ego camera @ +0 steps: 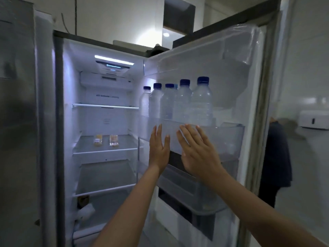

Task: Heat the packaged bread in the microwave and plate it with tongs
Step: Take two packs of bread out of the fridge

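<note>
**Fridge open, bread not yet in hand**

Both hands raised flat, fingers spread wide, nothing held. Left hand [159, 147] edge-on, thumb side up; right hand [197, 150] palm forward, fingertips at the front lip of the door bin [231, 138]. Touching or just short of it: cannot tell, motion blur. Probably steadying the fridge door [249, 72] wide before reaching in.

Task item: two small clear packets [106, 139] on the glass shelf [105, 148], left of the left hand and deeper in the cabinet, roughly at hand height. Yellowish contents, likely the packaged bread; too small to confirm. Sitting side by side, slightly apart, near the shelf's middle, so a straight reach with the left hand looks unobstructed.

Water bottles [178, 102], blue caps, upright in a tight row in the door bin just above both hands. Kept clear of the reach path.

Shelves above and below the packets look bare, interior lit by a strip light [114, 59] up top. Steel door panel [17, 122] far left. Pale wall to the right of the right hand, with a white dispenser [314, 120] and a dark cloth [277, 157] hanging below it. No microwave, plate or tongs in view.
</note>
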Tool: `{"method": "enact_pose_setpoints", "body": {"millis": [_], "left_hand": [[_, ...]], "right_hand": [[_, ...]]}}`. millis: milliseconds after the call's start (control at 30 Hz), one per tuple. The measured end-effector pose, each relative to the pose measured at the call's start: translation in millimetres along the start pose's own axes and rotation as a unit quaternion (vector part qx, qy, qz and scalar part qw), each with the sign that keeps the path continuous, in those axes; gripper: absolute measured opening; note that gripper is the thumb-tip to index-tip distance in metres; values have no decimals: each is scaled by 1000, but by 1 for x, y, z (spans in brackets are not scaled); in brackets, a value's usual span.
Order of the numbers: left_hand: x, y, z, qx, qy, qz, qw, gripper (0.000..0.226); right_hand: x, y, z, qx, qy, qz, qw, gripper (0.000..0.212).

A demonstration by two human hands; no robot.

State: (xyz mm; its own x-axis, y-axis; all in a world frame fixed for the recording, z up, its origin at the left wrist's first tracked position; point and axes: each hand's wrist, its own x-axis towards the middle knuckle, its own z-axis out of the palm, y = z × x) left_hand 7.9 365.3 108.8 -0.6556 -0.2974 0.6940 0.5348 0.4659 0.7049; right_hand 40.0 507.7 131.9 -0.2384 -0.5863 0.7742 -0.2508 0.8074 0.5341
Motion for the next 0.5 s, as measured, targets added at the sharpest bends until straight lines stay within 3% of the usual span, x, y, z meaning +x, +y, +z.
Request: {"method": "enact_pose_setpoints", "body": {"millis": [167,367,500], "left_hand": [[30,-35,31,120,-11,112,986,65],[55,-67,71,250,15,285,925,59],[67,-75,91,286,28,351,891,54]], "right_hand": [[-6,26,41,-34,-36,59,997,75],[-12,63,82,13,-25,160,987,90],[-17,84,107,65,-37,217,973,95]]}}
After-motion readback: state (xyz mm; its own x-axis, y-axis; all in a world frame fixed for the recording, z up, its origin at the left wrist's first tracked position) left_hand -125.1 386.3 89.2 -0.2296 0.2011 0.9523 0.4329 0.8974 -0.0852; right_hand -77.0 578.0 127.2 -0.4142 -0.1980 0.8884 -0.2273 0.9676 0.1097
